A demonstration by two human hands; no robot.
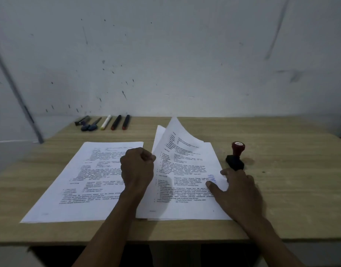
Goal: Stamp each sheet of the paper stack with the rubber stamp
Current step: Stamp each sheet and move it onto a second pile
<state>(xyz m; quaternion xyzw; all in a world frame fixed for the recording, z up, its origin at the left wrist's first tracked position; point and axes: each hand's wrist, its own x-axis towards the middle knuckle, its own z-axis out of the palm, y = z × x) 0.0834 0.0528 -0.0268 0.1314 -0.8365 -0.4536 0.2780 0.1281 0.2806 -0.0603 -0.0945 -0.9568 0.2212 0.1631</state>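
Note:
Two stacks of printed sheets lie on the wooden desk (281, 199). The left stack (79, 180) lies flat. The top sheet (177, 151) of the right stack (185, 189) is lifted and curls upward, pinched at its left edge by my left hand (137, 168). A blue stamp mark (213, 179) shows on that sheet near its right edge. My right hand (237, 189) rests flat with fingers spread on the right side of the right stack. The rubber stamp (235, 158), red-handled with a black base, stands upright on the desk just beyond my right hand, untouched.
Along the desk's far edge by the wall lie a stapler (82, 120), blue-handled scissors (91, 125), a white marker (106, 122) and two black markers (120, 122). The white wall rises right behind the desk. Bare desk surface extends right of the stamp.

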